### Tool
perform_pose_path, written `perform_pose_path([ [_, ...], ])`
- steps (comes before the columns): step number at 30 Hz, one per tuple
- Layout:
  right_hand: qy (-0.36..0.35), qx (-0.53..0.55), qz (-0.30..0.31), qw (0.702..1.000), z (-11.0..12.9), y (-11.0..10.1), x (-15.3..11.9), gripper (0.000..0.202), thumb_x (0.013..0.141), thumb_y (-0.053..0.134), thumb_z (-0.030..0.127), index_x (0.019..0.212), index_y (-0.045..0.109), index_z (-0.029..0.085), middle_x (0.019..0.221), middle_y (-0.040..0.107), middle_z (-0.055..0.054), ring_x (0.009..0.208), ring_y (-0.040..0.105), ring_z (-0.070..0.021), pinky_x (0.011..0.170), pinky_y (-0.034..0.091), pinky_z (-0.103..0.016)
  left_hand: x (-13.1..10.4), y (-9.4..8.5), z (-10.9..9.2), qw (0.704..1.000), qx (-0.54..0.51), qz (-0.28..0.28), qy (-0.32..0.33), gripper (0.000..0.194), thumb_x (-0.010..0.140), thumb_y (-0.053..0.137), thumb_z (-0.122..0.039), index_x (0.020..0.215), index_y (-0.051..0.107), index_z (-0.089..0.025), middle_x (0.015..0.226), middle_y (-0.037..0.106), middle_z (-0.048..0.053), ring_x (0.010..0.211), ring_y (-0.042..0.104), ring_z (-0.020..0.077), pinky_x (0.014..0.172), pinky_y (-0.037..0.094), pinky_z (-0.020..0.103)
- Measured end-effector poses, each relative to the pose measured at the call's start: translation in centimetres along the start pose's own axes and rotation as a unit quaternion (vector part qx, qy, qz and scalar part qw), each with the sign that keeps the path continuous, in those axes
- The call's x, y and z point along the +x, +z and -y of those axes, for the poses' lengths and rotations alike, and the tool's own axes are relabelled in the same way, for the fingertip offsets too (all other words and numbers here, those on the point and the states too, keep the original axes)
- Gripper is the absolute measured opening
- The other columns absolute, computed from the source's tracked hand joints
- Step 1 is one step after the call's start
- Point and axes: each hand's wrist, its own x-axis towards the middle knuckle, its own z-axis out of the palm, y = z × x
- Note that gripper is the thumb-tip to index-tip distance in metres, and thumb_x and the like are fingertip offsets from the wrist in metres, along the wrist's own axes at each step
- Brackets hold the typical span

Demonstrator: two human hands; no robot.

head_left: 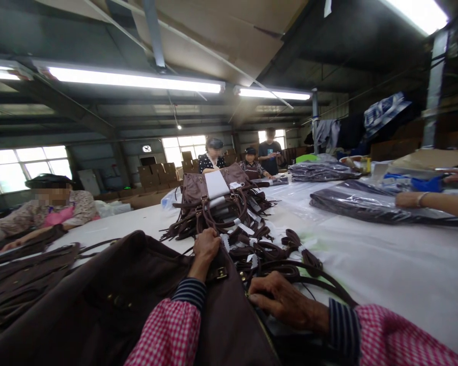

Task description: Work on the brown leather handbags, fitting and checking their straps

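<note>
A large dark brown handbag (145, 269) lies in front of me, its near side filling the lower left. My left hand (207, 247) is closed on the bag's upper edge, close to a brass-coloured buckle. Lower and to the right, my right hand (286, 302) has its fingers curled at the bag's zippered edge; the zipper pull itself is too small to make out. Brown handles (320, 279) arch behind that hand. Just beyond lie coiled brown straps (267, 249) with white paper wraps.
A pile of brown bags (193, 186) stands mid-table. More brown bags (34, 274) lie left, before a seated person (57, 203). At right, another person's hand (410, 200) rests on a plastic-wrapped bag (347, 201). Several people are farther back around the white table (404, 264).
</note>
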Motion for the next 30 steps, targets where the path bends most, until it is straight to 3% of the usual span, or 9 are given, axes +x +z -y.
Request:
perform_pose_path([
  [9,0.001,-0.035,-0.004,0.999,0.0,0.1,-0.3,0.024,0.095,0.052,0.032,0.084,0.068,0.018,0.074,0.063,0.001,0.071,0.055,-0.0133,0.068,0.034,-0.025,0.1,0.1,0.1,1.000,0.000,0.003,0.008,0.009,0.082,0.062,-0.029,0.085,0.067,-0.022,0.101,0.075,0.007,0.102,0.067,0.0259,0.074,0.044,0.030],
  [19,-0.031,-0.077,-0.012,0.996,-0.1,0.1,0.0,0.021,0.094,0.053,0.029,0.080,0.063,0.019,0.064,0.054,0.004,0.060,0.050,-0.0102,0.062,0.031,-0.023,0.3,-0.1,0.2,1.000,0.024,0.006,0.014,0.012,0.083,0.060,-0.031,0.087,0.067,-0.023,0.100,0.074,0.007,0.099,0.068,0.0255,0.071,0.043,0.029],
  [25,-0.051,-0.112,-0.027,0.992,0.3,0.4,0.0,0.021,0.092,0.053,0.027,0.073,0.058,0.019,0.060,0.055,0.003,0.055,0.049,-0.0097,0.056,0.029,-0.022,-1.1,-1.9,-2.0,0.995,0.084,-0.031,0.044,0.018,0.090,0.052,-0.035,0.096,0.064,-0.022,0.104,0.072,0.012,0.105,0.066,0.0327,0.079,0.044,0.036],
  [30,-0.053,-0.175,-0.021,0.983,-0.3,0.9,0.4,0.016,0.090,0.054,0.027,0.078,0.062,0.020,0.070,0.070,-0.002,0.062,0.063,-0.0140,0.057,0.030,-0.024,-4.5,-2.9,-4.5,0.973,0.169,-0.043,0.152,0.017,0.094,0.049,-0.029,0.107,0.060,-0.024,0.108,0.071,0.007,0.105,0.066,0.0260,0.081,0.043,0.031],
])
